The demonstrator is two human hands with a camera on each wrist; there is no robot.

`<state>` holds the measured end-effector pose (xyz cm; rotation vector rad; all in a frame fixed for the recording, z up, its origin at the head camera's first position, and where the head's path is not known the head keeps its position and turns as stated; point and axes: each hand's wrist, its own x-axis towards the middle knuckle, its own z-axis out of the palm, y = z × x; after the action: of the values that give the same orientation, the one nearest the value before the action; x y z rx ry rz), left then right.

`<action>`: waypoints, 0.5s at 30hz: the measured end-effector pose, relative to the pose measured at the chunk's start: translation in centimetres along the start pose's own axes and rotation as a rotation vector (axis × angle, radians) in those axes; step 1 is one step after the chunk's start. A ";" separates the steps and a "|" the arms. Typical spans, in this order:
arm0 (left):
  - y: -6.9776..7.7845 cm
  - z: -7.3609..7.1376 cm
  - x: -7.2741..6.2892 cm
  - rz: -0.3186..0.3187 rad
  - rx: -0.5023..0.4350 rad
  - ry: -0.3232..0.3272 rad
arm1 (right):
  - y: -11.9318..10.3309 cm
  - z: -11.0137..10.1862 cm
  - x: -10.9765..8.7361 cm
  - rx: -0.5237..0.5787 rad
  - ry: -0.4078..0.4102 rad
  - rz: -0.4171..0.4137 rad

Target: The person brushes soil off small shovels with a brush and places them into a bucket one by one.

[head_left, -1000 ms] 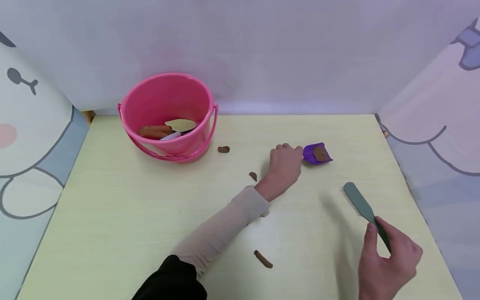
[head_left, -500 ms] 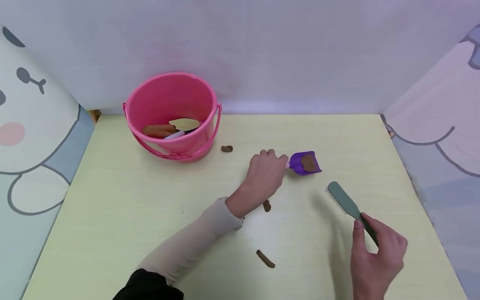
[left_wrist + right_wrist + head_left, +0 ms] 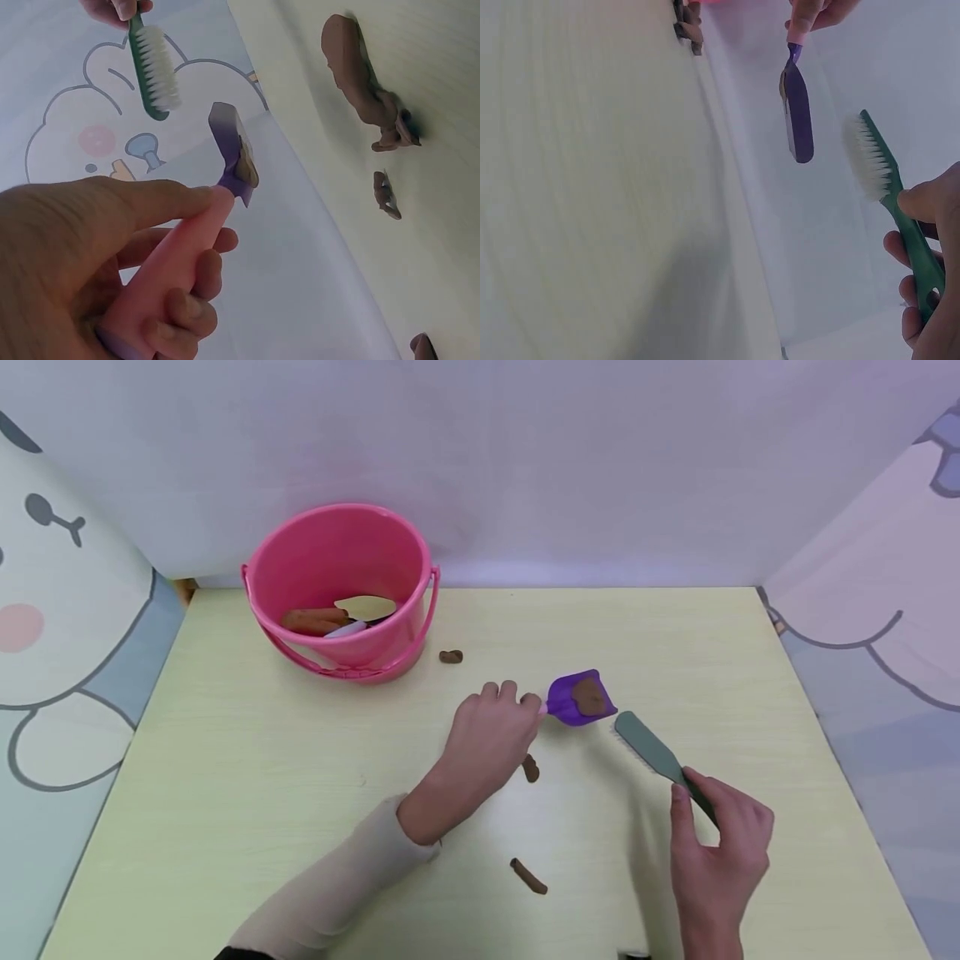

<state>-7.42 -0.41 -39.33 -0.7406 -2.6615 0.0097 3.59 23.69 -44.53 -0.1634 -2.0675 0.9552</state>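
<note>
My left hand (image 3: 491,731) grips the pink handle (image 3: 176,270) of a small purple shovel (image 3: 564,700). A brown clay-like lump (image 3: 589,697) lies in the shovel's scoop. In the left wrist view, fingers and thumb wrap the handle, and the scoop is held up off the table. My right hand (image 3: 718,843) holds a green brush (image 3: 648,743) by its handle, white bristles (image 3: 868,159) facing the shovel. The brush head is just right of the scoop in the head view. Below the left hand lies a brown piece (image 3: 531,768), partly hidden by it.
A pink bucket (image 3: 337,552) stands at the back left with brown, cream and pale purple things inside. A small brown piece (image 3: 451,657) lies beside it. A longer brown strip (image 3: 528,876) lies nearer the front. Behind the table (image 3: 225,777) hangs a pale cloth wall (image 3: 562,468).
My left hand has moved left and nearer with the loaded shovel. My right hand has followed leftward with the brush, closing the gap to the scoop. The bucket stays put.
</note>
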 end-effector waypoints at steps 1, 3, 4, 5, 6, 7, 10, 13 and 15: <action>-0.1 -0.1 -0.3 0.003 0.016 0.017 | -0.5 0.2 0.1 0.007 -0.007 -0.007; -0.2 -0.4 -0.7 0.010 0.049 0.041 | -1.6 0.6 0.2 0.018 -0.028 -0.020; -0.3 -0.5 -0.9 0.013 0.059 0.049 | -1.9 0.9 0.2 0.022 -0.039 -0.029; -0.4 -0.6 -1.1 0.017 0.069 0.051 | -2.2 1.1 0.2 0.018 -0.054 -0.041; -0.5 -0.8 -1.2 0.022 0.076 0.049 | -2.4 1.4 0.2 0.019 -0.064 -0.055; -0.6 -0.9 -1.3 0.027 0.083 0.049 | -2.5 1.6 0.2 0.020 -0.076 -0.072; -1.0 -1.2 -1.7 0.044 0.085 0.014 | -2.1 2.4 0.0 -0.005 -0.115 -0.127; -1.3 -1.5 -2.0 0.052 0.081 -0.010 | -2.3 2.9 0.0 -0.036 -0.160 -0.177; -1.5 -1.5 -2.2 0.050 0.080 -0.014 | -2.5 3.2 0.0 -0.060 -0.187 -0.205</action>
<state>-5.89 -2.96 -38.52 -0.7834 -2.6385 0.1337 1.77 20.09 -44.00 0.1093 -2.2351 0.8093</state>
